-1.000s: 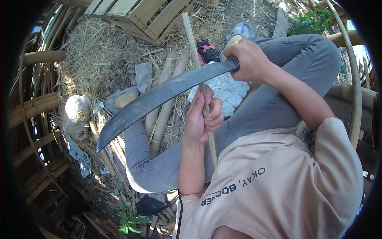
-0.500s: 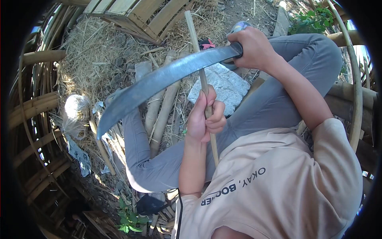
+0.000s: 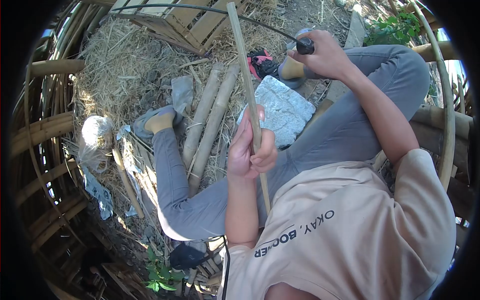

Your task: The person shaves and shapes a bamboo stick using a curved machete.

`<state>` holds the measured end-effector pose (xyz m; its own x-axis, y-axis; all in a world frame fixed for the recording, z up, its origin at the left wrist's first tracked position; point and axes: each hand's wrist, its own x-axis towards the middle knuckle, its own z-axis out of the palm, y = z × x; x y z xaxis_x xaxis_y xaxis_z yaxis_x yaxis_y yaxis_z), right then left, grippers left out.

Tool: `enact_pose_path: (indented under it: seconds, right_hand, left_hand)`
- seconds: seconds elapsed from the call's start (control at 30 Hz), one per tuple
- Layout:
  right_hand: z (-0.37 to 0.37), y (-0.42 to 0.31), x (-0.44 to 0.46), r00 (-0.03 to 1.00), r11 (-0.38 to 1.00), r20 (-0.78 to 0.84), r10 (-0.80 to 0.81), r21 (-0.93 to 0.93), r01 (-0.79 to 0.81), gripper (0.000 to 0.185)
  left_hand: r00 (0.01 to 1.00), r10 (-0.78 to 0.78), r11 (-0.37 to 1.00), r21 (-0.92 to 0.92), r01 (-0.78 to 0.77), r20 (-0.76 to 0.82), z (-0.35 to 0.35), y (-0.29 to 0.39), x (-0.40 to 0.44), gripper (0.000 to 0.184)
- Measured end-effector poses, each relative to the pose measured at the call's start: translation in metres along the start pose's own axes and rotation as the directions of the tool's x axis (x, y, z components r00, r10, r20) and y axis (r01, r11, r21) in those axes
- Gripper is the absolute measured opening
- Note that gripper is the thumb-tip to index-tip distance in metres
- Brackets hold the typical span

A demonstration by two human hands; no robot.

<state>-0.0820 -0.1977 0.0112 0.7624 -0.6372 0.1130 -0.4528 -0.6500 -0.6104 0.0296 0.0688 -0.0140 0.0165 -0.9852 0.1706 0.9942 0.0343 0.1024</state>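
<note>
My left hand (image 3: 252, 145) is wrapped round a thin wooden stick (image 3: 245, 67), whose lower end rests near my shirt and whose upper end points away from me. My right hand (image 3: 322, 54) grips the dark handle of a long machete (image 3: 200, 7). The blade shows almost edge-on and stretches left past the top of the stick. Whether blade and stick touch I cannot tell. Beyond my left hand lies a pale, rough stone block (image 3: 284, 111), near my bent leg.
Two bamboo pieces (image 3: 204, 117) lie on the ground between my legs. A slatted wooden crate (image 3: 185, 25) stands at the top, beside dry straw (image 3: 117, 60). At left are a plastic bag (image 3: 96, 135) and bamboo walling (image 3: 45, 130). A red-and-black cloth (image 3: 261, 65) lies near my foot.
The machete blade has swung up and away from me, turning from its broad side to nearly edge-on. The stick and my left hand have shifted slightly; both hands keep their hold.
</note>
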Motion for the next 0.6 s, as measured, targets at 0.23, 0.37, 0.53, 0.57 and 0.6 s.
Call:
enact_pose_path:
  seconds: [0.23, 0.37, 0.53, 0.57, 0.6]
  right_hand:
    - [-0.011, 0.001, 0.001, 0.987, 0.975, 0.012, 0.158, 0.156, -0.158, 0.045]
    - [-0.007, 0.001, -0.003, 0.992, 0.987, -0.07, 0.106, 0.13, -0.096, 0.043]
    - [0.001, -0.023, -0.014, 0.996, 0.994, 0.026, -0.082, 0.07, 0.08, 0.034]
    - [0.007, -0.024, -0.017, 0.989, 0.989, 0.031, -0.141, 0.047, 0.14, 0.032]
    - [0.012, -0.026, -0.02, 0.979, 0.98, 0.036, -0.2, 0.023, 0.199, 0.03]
  left_hand:
    - [0.981, 0.106, 0.988, 0.124, -0.087, -0.162, 0.01, 0.01, -0.003, 0.023]
    - [0.958, 0.122, 0.968, 0.245, -0.057, -0.26, 0.019, 0.014, -0.001, 0.021]
    - [0.925, 0.009, 0.96, 0.263, 0.098, -0.38, 0.007, 0.022, -0.002, 0.021]
    - [0.915, 0.019, 0.949, 0.295, 0.11, -0.403, 0.006, 0.021, -0.001, 0.021]
    - [0.904, 0.028, 0.937, 0.325, 0.124, -0.426, 0.006, 0.02, 0.001, 0.021]
